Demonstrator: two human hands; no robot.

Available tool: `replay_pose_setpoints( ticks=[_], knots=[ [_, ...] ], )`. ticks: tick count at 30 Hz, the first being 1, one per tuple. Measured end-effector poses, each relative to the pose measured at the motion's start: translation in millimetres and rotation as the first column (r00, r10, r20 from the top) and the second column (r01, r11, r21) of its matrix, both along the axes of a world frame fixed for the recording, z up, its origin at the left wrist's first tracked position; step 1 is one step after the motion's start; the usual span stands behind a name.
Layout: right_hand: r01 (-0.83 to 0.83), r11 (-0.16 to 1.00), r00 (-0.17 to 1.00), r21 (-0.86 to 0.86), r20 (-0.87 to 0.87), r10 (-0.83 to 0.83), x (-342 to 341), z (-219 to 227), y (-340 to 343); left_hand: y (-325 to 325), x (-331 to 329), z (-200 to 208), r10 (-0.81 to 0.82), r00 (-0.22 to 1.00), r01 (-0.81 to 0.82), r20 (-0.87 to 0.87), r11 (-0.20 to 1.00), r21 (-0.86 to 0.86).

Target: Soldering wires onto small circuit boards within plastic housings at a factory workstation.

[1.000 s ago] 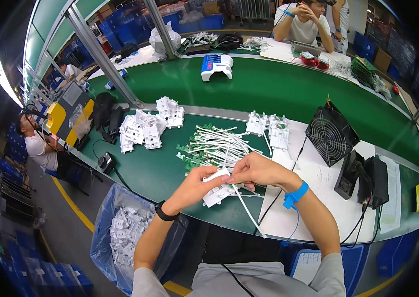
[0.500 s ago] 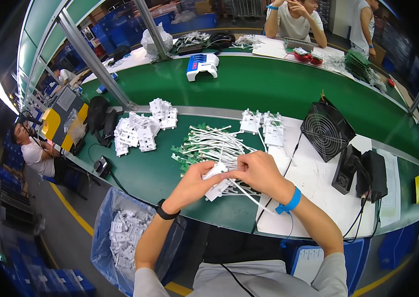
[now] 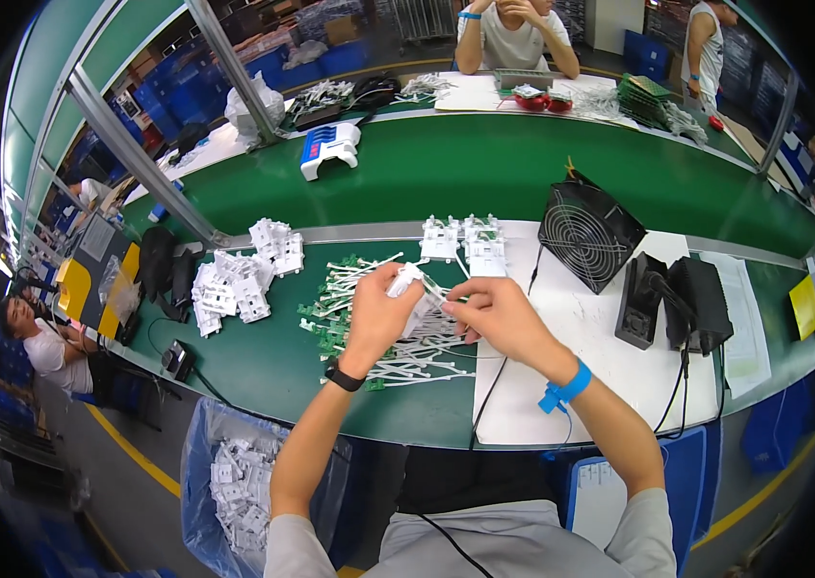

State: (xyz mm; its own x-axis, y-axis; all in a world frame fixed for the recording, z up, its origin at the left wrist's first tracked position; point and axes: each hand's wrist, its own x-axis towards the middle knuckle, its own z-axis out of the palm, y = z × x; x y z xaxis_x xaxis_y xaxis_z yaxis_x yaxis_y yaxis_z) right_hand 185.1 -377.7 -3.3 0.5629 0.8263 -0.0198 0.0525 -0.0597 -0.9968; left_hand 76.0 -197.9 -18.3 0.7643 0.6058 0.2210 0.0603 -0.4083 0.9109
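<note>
My left hand (image 3: 380, 310) is closed round a white plastic housing (image 3: 408, 280), raised over the bench. With thumb and fingers, my right hand (image 3: 499, 316) pinches a white cable (image 3: 433, 288) at the housing's right side. Just beneath both hands lies a heap of white cables (image 3: 348, 301) with small green circuit boards (image 3: 316, 332) at their ends. Part of that heap is hidden by my hands. Behind it stand several finished-looking white housings (image 3: 484, 246) in rows, and a looser pile of white housings (image 3: 234, 284) lies to the left.
A black fan (image 3: 588, 236) and black power adapters (image 3: 698, 303) stand on the white board (image 3: 561, 385) at right. A blue-lined bin (image 3: 197, 472) of white parts sits below the bench's left edge. Beyond the green belt (image 3: 426, 178), a co-worker (image 3: 513, 39) sits opposite.
Both hands have lifted away from me with the housing. My right hand has drawn apart from the left and now pinches the cable. The whole view has shifted slightly.
</note>
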Motion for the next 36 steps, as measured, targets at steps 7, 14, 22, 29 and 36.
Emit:
replay_pose_setpoints(
  ticks=[7, 14, 22, 29, 36],
  knots=[
    [0.264, 0.96, 0.432, 0.092, 0.879, -0.204, -40, -9, -10, -36, 38, -13, -0.036, 0.976, 0.093, 0.216, 0.961, -0.262],
    [0.226, 0.972, 0.537, 0.068, 0.824, -0.182, -36, -3, -72, -64, 43, -11, -0.277, 0.96, 0.278, 0.05, 0.909, -0.31],
    [0.773, 0.62, 0.632, 0.131, -0.078, -0.771, 28, -46, -193, -119, 50, 7, -0.608, 0.794, 0.566, -0.003, 0.742, -0.36],
    [0.843, 0.465, 0.367, 0.27, 0.344, -0.864, 74, -51, -190, -150, 83, -52, -0.743, 0.662, 0.709, -0.101, 0.664, -0.237],
    [0.877, 0.395, 0.146, 0.274, 0.631, -0.762, 91, -44, -194, -165, 81, -39, -0.662, 0.72, 0.693, -0.207, 0.699, 0.175]
  ],
)
